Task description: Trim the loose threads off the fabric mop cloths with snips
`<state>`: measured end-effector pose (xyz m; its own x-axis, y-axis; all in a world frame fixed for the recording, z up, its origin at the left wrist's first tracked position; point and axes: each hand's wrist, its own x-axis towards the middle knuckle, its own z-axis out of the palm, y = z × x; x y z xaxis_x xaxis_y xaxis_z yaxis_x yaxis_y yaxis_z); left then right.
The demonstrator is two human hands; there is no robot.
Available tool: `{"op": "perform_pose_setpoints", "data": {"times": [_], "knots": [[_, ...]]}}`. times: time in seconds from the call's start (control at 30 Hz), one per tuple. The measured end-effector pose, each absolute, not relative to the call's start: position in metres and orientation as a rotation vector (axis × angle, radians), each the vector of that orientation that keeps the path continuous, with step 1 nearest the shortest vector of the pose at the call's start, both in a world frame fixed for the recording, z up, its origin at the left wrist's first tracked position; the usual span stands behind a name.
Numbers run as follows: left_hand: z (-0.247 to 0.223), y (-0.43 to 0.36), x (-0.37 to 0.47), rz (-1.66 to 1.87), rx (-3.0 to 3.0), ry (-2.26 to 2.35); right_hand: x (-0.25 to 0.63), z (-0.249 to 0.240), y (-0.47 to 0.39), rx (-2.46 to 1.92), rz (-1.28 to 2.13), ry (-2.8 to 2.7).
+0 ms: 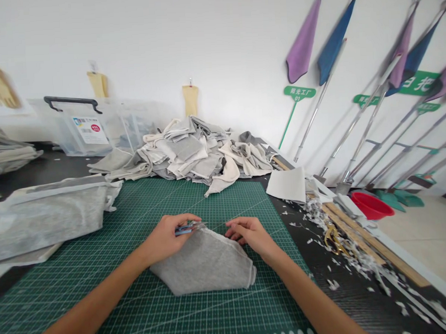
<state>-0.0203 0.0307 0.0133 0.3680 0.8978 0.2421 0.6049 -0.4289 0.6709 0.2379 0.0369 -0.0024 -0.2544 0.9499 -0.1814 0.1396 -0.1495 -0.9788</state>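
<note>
A folded piece of grey cloth (pixel 209 265) with a pale seamed edge lies on the green cutting mat (pixel 148 315). My left hand (pixel 169 239) is closed around small blue thread snips (pixel 185 229), whose metal tips reach the cloth's top corner. At the cloth's upper right edge is my right hand (pixel 249 234), its thumb and fingers curled in on the edge. The cloth partly hides some of those fingertips.
A heap of grey and cream cloth pieces (pixel 192 151) lies at the back. Flat stacked cloth (pixel 61 215) is at the left, near a clear plastic box (pixel 75 127). On the right are white scraps (pixel 334 283), gold-handled scissors (pixel 333 238) and wooden strips (pixel 384 250).
</note>
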Motion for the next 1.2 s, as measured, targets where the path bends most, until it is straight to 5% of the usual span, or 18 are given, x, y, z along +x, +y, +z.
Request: {"op": "perform_pose_setpoints", "data": {"times": [0.63,1.2], "knots": [[0.022,0.029,-0.02,0.848,2.121,1.275,0.267,0.016,0.038,-1.154,1.574,-1.861],[0.006,0.034,-0.022,0.691,2.284,1.305,0.281,0.023,0.036,-1.166,1.816,-1.696]]}}
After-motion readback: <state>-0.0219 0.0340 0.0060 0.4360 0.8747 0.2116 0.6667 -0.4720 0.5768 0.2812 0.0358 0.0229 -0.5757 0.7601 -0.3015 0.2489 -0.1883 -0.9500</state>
